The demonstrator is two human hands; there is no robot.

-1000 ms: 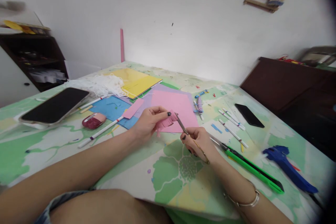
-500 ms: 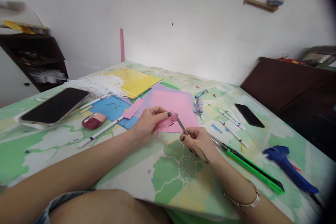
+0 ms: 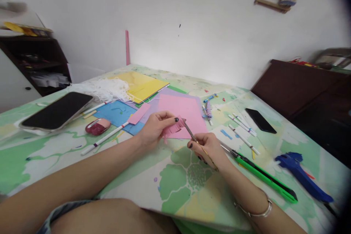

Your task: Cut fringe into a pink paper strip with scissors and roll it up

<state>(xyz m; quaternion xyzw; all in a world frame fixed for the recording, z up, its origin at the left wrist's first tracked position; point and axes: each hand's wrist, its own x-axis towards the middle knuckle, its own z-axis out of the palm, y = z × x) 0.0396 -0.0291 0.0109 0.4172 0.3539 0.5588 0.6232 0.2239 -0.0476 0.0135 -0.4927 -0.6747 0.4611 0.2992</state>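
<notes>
My left hand (image 3: 157, 128) pinches a small strip of pink paper (image 3: 172, 128) whose lower edge is cut into a fringe. In my right hand (image 3: 207, 148) is a thin metal tool with a gold-coloured handle (image 3: 201, 147), which looks like scissors; its tip touches the right end of the strip. Behind the strip lies a square pink sheet (image 3: 182, 111) on a purple sheet. A pink paper piece (image 3: 139, 113) is at the end of a white stick (image 3: 104, 139), left of my left hand.
A green cutter (image 3: 265, 177) and a blue tool (image 3: 304, 177) lie right of my right hand. Several white sticks and a black phone (image 3: 260, 120) are farther back. On the left are a larger phone (image 3: 57, 111), white string (image 3: 101, 88), a red case (image 3: 98, 126) and a yellow sheet (image 3: 145, 85).
</notes>
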